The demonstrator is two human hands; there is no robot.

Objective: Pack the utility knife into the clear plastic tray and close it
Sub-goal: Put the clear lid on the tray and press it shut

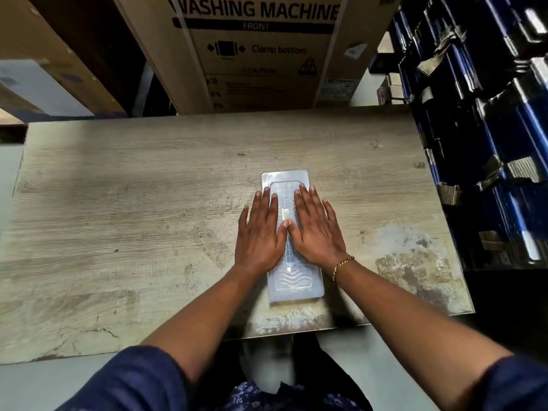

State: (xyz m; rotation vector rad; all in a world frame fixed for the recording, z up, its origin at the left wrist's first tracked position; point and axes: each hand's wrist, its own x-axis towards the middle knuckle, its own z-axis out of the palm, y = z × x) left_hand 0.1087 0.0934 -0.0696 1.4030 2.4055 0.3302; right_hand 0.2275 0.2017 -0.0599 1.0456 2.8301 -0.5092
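The clear plastic tray (293, 280) lies lengthwise on the wooden table (133, 203), right of centre, its lid down. The utility knife (286, 213) shows faintly through the plastic as a thin strip between my hands. My left hand (261, 229) lies flat on the tray's left half, fingers spread. My right hand (315, 228) lies flat on the right half, a gold bracelet on its wrist. Both thumbs meet over the tray's middle. My palms hide much of the tray's centre.
A large cardboard washing machine box (255, 51) stands behind the table's far edge. Dark blue stacked crates (486, 129) rise along the right side. More cardboard boxes (44, 63) sit at the back left. Worn patches mark the table near its front right corner.
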